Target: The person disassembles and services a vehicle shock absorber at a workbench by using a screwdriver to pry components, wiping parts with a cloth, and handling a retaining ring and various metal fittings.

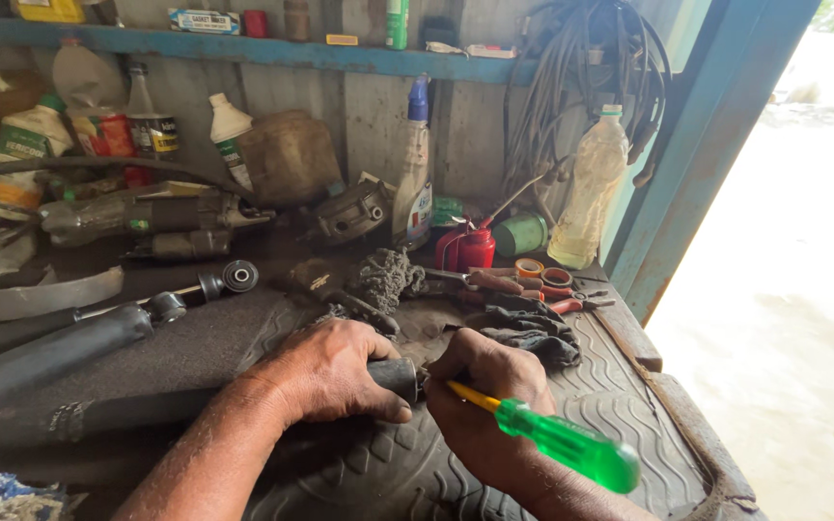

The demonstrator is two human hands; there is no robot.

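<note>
Screwdriver (557, 442) near white labelled bottle (229, 135)

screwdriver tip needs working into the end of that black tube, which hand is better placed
Right, probably. The right hand already grips the green-handled screwdriver, tip at the end of the black tube. The left hand is wrapped around the tube, steadying it.

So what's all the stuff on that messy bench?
Screwdriver: one, green handle, in the right hand.
Dark tube: one, black, gripped by the left hand.
Second tube: one, grey, left of it.
Oil can: one, red, mid bench.
Plastic bottle: one, cloudy, by the blue doorframe.
Pliers: red handles, near the can.
Rag: one, dark, beside the pliers.
Left hand: on the dark tube.
Right hand: at the tube's end.
</note>
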